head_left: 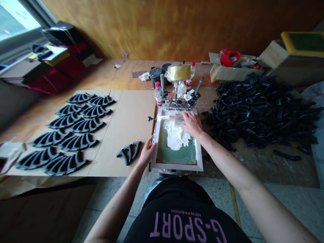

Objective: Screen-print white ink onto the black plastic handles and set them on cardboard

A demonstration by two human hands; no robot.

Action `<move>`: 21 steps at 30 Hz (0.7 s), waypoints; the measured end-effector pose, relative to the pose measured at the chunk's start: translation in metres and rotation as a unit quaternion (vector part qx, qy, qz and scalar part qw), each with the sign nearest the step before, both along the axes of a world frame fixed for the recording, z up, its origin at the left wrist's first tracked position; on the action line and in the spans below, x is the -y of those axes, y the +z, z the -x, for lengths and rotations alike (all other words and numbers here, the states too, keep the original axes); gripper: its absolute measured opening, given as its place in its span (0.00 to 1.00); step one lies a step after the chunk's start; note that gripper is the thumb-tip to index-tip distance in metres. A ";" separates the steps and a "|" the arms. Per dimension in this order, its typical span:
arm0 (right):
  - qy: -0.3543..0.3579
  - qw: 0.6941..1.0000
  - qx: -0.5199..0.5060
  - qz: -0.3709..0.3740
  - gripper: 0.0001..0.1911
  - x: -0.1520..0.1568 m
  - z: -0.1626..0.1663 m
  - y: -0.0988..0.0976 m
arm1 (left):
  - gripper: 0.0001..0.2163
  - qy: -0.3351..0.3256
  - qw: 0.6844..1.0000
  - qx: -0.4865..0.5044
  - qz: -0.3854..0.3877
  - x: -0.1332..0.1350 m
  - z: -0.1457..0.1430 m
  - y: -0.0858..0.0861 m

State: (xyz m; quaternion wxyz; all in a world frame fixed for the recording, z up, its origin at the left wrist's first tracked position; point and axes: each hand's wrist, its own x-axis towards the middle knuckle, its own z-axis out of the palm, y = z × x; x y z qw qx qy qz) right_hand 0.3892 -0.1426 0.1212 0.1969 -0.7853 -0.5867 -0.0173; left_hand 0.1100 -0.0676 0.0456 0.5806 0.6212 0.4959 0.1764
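Observation:
A screen printing frame (179, 166) lies flat in front of me, its green mesh (165, 157) partly covered by a thick smear of white ink (174, 138). My right hand (191, 124) grips a squeegee (179, 119) at the far end of the mesh, just behind the ink. At the frame's left edge, my left hand (148, 151) has its fingers closed around the side rail; the fingertips are partly hidden. Beside that hand, several curved black plastic handles (129, 152) lie on the cardboard. A metal hinge clamp (178, 104) holds the frame's far end.
Rows of black handles (78, 141) cover the cardboard sheet (113, 135) at left. A large heap of them (260, 111) is at right. Behind the clamp stand red-capped bottles (158, 93), black tubs (155, 75) and a yellowish block (178, 72). A cardboard box (227, 73) holds red tape (230, 58).

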 end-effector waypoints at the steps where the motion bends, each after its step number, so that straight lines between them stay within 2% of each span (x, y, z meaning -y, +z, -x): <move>1: 0.017 0.999 -0.004 0.038 0.18 -0.003 0.011 -0.001 | 0.34 -0.005 1.000 -0.008 -0.002 -0.002 -0.001 -0.005; 3: 0.054 0.994 0.003 0.093 0.09 0.006 0.028 -0.007 | 0.33 -0.010 1.000 -0.011 -0.002 -0.004 0.000 -0.008; 5: 0.119 0.986 0.026 0.111 0.11 0.027 0.038 -0.011 | 0.33 -0.010 1.000 -0.009 0.001 -0.004 0.001 -0.005; 8: 0.257 0.959 0.035 0.111 0.13 0.055 0.037 -0.008 | 0.32 -0.009 1.000 -0.008 0.005 -0.002 0.001 0.000; 10: 0.302 0.946 0.018 0.118 0.11 0.060 0.033 -0.002 | 0.32 -0.008 1.000 -0.008 0.006 -0.001 0.001 0.001; 12: 0.274 0.955 0.007 0.108 0.09 0.057 0.032 0.000 | 0.32 -0.006 1.000 -0.006 0.005 -0.001 0.001 0.001; 15: 0.203 0.977 0.027 0.062 0.10 0.055 0.038 -0.011 | 0.31 -0.003 1.000 0.002 0.008 -0.001 0.001 -0.001; 18: 0.232 0.971 0.032 0.055 0.13 0.063 0.046 -0.024 | 0.31 0.001 1.000 0.011 0.016 -0.002 0.000 -0.003; 19: 0.239 0.969 0.020 0.059 0.12 0.064 0.047 -0.025 | 0.31 0.002 1.000 0.012 0.020 -0.002 0.000 -0.002; 21: 0.211 0.976 -0.016 0.056 0.09 0.059 0.044 -0.019 | 0.31 0.001 1.000 0.009 0.024 -0.002 0.000 0.003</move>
